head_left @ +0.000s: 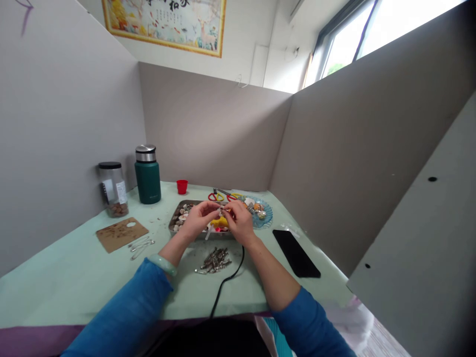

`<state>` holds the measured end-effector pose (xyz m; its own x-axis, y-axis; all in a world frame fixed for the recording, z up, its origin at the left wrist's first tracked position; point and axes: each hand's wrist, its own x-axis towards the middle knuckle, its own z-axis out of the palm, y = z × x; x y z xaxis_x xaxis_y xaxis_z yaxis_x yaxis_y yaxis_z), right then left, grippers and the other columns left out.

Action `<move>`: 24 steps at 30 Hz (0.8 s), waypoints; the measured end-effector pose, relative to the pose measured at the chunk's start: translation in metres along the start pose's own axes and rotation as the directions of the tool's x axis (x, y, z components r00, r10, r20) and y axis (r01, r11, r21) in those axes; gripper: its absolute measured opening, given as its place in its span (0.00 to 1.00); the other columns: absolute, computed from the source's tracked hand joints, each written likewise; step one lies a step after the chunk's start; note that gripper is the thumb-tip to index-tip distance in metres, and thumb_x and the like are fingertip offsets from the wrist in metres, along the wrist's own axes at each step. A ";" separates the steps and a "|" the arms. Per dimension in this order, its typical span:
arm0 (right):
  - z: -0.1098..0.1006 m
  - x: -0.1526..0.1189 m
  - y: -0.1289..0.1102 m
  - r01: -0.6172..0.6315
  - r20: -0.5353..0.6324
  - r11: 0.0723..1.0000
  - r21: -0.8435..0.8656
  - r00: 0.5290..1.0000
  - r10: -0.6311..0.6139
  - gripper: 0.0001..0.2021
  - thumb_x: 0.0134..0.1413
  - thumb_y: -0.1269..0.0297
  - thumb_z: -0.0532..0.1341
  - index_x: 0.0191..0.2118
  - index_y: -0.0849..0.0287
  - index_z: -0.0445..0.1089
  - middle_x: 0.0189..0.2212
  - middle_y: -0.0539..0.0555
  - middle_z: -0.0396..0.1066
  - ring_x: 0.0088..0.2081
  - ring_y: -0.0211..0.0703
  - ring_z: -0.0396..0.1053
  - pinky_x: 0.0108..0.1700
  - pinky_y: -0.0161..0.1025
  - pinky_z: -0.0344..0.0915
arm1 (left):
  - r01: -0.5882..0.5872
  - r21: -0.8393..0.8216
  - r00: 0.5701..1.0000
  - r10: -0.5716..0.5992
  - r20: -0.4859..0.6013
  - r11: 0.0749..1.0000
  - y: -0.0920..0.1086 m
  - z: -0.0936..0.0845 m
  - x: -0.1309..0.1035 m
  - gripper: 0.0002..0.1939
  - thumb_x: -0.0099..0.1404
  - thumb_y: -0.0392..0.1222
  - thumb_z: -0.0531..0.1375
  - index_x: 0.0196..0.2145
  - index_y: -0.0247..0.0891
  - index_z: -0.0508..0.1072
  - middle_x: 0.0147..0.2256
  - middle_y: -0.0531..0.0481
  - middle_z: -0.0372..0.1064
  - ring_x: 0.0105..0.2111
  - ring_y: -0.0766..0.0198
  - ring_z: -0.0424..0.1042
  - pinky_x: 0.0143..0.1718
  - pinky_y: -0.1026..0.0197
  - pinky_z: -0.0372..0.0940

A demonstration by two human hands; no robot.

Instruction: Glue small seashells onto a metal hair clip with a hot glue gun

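Toward the table's (92,277) far edge, left hand (199,221) and right hand (240,220) pinch a tiny piece (220,211) above the metal tray (225,236)!

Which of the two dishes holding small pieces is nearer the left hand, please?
The rectangular metal tray, by the left hand; the round blue plate lies farther right, past the right hand.

Grey partitions (215,129) round green table (67,277); framed picture (167,25) on wall (249,29); bright window (345,47) right.
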<state>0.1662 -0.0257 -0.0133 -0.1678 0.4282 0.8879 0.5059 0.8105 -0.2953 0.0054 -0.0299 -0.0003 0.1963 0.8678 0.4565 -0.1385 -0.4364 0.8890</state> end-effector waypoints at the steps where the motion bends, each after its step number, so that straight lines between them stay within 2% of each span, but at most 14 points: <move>1: 0.000 0.000 0.000 -0.002 0.003 1.000 0.001 1.000 0.002 0.05 0.57 0.67 0.54 0.35 0.57 0.67 0.34 0.55 0.67 0.37 0.43 0.65 0.40 0.40 0.63 | -0.004 0.006 1.000 0.004 0.005 1.000 0.000 0.000 0.000 0.17 0.49 0.47 0.67 0.35 0.35 0.73 0.34 0.47 0.72 0.36 0.60 0.72 0.41 0.56 0.67; 19: -0.002 0.002 -0.007 -0.077 -0.001 0.995 0.068 0.997 0.077 0.05 0.57 0.67 0.53 0.31 0.58 0.64 0.30 0.54 0.64 0.34 0.42 0.62 0.38 0.39 0.61 | 0.027 -0.062 0.997 -0.031 -0.069 0.998 0.000 0.002 0.000 0.19 0.47 0.48 0.68 0.34 0.34 0.72 0.34 0.48 0.72 0.35 0.60 0.72 0.41 0.55 0.67; 24: -0.002 0.003 -0.004 -0.176 -0.019 0.968 0.181 0.983 0.183 0.05 0.56 0.65 0.54 0.30 0.58 0.64 0.29 0.52 0.64 0.31 0.40 0.63 0.36 0.37 0.61 | 0.045 -0.133 0.992 -0.060 -0.112 0.990 0.004 -0.001 0.001 0.19 0.47 0.47 0.68 0.35 0.33 0.71 0.32 0.48 0.73 0.31 0.63 0.72 0.39 0.56 0.68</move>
<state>0.1651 -0.0288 -0.0089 -0.0560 0.5612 0.8257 0.3657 0.7811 -0.5061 0.0041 -0.0305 0.0035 0.0944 0.9135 0.3959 -0.2579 -0.3616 0.8960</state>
